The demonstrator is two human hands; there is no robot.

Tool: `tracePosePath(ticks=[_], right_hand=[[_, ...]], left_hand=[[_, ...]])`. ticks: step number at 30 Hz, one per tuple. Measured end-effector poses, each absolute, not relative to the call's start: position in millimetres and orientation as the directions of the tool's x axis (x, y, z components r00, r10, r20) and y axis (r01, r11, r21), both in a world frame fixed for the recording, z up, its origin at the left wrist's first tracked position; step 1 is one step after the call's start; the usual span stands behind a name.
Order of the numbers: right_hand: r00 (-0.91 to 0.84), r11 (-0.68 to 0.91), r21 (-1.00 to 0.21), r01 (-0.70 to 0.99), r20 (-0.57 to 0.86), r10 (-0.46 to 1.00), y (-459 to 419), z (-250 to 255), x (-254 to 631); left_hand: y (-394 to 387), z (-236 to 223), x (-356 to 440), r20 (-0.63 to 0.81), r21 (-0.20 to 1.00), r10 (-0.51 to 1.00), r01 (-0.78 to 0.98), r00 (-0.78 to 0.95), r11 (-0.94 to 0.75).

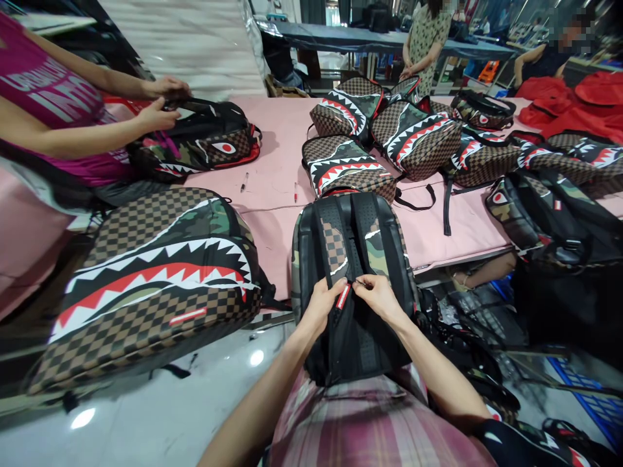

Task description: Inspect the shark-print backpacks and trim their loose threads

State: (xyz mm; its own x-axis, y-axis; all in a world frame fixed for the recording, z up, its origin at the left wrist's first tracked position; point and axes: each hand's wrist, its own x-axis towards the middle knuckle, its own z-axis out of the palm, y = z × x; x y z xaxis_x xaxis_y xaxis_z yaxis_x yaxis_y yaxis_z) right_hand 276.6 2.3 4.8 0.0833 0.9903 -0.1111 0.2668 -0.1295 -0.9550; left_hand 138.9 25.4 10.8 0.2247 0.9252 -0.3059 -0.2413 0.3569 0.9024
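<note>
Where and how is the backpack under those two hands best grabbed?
Probably by both shoulder straps, reaching down from the wearer's side: the backpack has its back facing up, and the straps run lengthwise, side by side. The left hand is near the red label.

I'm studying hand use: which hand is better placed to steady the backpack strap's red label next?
Probably the left hand: it is right beside the red label, while the right hand sits slightly farther off.
</note>
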Motion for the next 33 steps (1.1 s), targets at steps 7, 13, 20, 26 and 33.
tracePosePath(ticks=[7, 13, 20, 26, 33], right_hand=[[0.059, -0.114, -0.986, 0.119, -0.108, 0.992, -2.5, 2.4, 280.0], [0.186, -0.140, -0.974, 0.179, -0.106, 0.977, -1.7, 0.7, 274.5], [0.140, -0.107, -0.963, 0.246, -0.074, 0.987, -1.9, 1.4, 273.9], [0.202, -0.132, -0.983, 0.125, -0.105, 0.974, 1.1, -0.9, 271.1], [0.098, -0.260, -0.964, -0.052, -0.264, 0.959, -38.8, -12.7, 242.3]], left_hand=[[24.8, 13.0, 138.1, -0.286, 0.910, 0.921, -0.226, 0.264, 0.348], [25.3, 12.1, 141.7, -0.285, 0.909, 0.932, -0.244, 0.226, 0.337], [25.5, 11.6, 138.3, -0.306, 0.889, 0.920, -0.272, 0.244, 0.368], [24.8, 11.0, 138.5, -0.358, 0.862, 0.896, -0.277, 0.262, 0.425], [27.1, 4.2, 129.7, -0.399, 0.867, 0.895, -0.236, 0.200, 0.439]])
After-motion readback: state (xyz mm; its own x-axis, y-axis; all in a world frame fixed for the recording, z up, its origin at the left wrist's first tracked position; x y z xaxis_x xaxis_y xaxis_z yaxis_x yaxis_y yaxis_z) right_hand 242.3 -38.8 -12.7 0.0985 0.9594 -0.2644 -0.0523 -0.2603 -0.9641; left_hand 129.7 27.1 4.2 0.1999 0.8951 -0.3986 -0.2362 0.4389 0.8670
